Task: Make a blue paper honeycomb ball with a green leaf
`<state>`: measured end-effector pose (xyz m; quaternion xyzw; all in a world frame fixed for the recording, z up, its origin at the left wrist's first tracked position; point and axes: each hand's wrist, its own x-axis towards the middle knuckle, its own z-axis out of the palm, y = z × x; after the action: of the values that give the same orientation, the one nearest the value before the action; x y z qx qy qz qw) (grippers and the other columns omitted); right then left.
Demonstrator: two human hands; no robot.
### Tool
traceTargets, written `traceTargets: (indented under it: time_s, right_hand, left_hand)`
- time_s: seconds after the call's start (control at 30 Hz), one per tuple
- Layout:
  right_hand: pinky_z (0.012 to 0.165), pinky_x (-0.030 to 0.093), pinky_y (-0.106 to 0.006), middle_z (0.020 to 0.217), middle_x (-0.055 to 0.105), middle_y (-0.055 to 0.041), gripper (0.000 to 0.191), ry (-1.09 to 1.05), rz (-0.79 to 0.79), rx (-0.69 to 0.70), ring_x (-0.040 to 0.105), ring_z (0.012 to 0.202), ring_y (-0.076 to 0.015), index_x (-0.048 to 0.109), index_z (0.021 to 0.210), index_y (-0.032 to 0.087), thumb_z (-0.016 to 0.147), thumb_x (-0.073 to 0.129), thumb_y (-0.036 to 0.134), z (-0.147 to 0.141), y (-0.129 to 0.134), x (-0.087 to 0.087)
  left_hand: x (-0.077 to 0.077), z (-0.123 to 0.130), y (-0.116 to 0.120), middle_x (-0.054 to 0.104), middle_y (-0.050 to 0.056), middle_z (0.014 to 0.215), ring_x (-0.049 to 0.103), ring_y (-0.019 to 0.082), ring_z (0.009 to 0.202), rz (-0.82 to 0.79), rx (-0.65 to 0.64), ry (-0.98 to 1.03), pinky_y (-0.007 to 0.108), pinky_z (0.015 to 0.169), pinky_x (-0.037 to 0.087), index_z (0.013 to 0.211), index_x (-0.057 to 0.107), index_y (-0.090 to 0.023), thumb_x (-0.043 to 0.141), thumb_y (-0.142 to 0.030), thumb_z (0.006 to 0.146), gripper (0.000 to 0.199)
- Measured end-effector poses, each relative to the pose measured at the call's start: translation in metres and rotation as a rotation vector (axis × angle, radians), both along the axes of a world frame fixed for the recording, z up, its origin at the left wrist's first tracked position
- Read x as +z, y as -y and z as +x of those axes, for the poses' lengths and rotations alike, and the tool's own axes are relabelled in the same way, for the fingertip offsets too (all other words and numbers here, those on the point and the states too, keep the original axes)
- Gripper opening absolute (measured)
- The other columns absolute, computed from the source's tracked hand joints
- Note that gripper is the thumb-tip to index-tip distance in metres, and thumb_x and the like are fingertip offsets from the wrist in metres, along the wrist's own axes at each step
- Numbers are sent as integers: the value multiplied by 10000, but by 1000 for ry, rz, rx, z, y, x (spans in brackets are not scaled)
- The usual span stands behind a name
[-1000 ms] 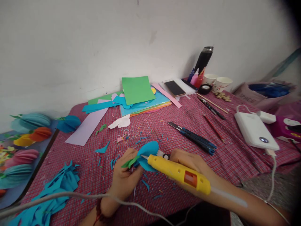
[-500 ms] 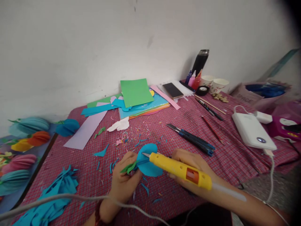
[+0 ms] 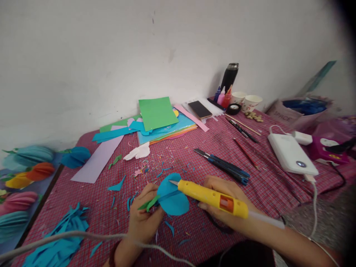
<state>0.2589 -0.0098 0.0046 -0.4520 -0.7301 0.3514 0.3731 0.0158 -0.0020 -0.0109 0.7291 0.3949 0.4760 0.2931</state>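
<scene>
Between the fingers of my left hand (image 3: 145, 215) is a blue paper piece (image 3: 174, 204), folded into rounded flaps, with a green paper leaf (image 3: 150, 203) at its left end. My right hand (image 3: 222, 193) is wrapped round a yellow hot glue gun (image 3: 210, 195). The gun's metal nozzle lies over the upper blue flap; whether it touches the paper I cannot tell. A clear glue stick (image 3: 267, 219) sticks out of the gun's back end. Below and left of my left hand lies a heap of blue paper strips (image 3: 59, 237).
Box cutters (image 3: 222, 165) and a red pencil (image 3: 246, 154) lie right of centre. A white power bank (image 3: 292, 154) sits at the right. Coloured paper sheets (image 3: 158, 113) are stacked at the back. A pale cable (image 3: 91, 234) crosses the foreground. Finished paper fruits (image 3: 32, 157) stand at the left.
The glue gun's nozzle stays over the upper flap, while the blue piece has turned slightly and its flaps show wider. The whole view has shifted a little.
</scene>
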Motion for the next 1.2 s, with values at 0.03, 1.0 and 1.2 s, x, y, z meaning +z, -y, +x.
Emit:
traceTargets:
  time_s: [0.03,1.0,1.2]
  right_hand:
    - [485,336,-249,617,515,33,241,1,-19,-13,463,528,-114,476,659,217,770,665,317,0,0,0]
    - [504,359,-252,648,526,32,190,62,-23,-59,484,562,-115,498,682,211,788,646,262,8,3,-2]
    - [500,338,-257,629,507,37,233,51,-49,-55,470,551,-116,488,656,204,783,653,311,5,0,6]
  left_hand:
    - [0,0,0,657,-1,747,624,142,685,-4,-4,1,223,628,518,922,750,-277,623,-67,788,280]
    - [-12,-7,3,672,28,712,617,164,648,-174,70,56,255,618,541,650,700,-199,682,-140,741,110]
    - [-1,-3,4,659,28,727,608,159,663,-176,5,45,257,635,538,666,694,-196,670,-139,759,112]
